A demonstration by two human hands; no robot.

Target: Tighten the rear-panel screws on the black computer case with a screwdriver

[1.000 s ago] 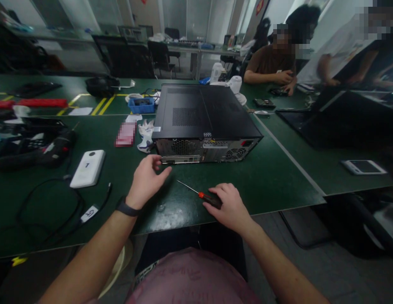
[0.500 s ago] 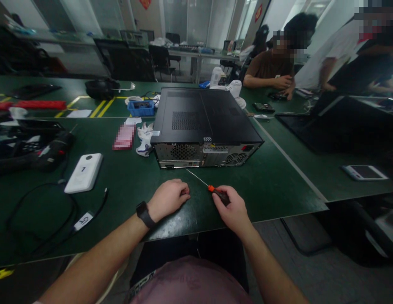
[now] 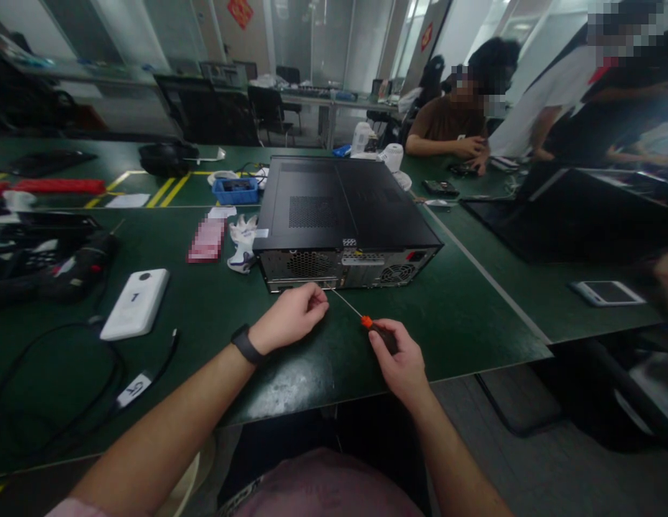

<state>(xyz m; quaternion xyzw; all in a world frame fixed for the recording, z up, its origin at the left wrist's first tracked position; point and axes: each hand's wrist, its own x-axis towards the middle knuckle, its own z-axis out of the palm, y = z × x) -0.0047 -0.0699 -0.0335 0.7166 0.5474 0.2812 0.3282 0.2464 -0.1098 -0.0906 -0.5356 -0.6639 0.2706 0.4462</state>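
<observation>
A black desktop computer case [image 3: 360,208] lies on its side on the green table, its back panel with fan grille and ports facing me. My right hand [image 3: 401,359] is wrapped round the dark and orange handle of a screwdriver [image 3: 381,334]. Its thin shaft slants up and left, the tip close to the lower edge of the back panel. Beside that tip is my left hand [image 3: 296,316], wearing a dark wristwatch, with fingers curled and thumb against them. Whatever it may pinch is too small or hidden.
Left of the case lie a white glove [image 3: 242,244], a blue bin [image 3: 235,190] and a white power bank [image 3: 134,304] beside a black cable [image 3: 172,352]. A phone-like device [image 3: 608,293] and a dark laptop-like panel [image 3: 571,222] are at right. A co-worker [image 3: 447,129] sits beyond.
My left hand has moved up and closer to the case's back panel, beside the screwdriver tip. My right hand, still holding the screwdriver, has shifted slightly right. The whole view has tilted a little.
</observation>
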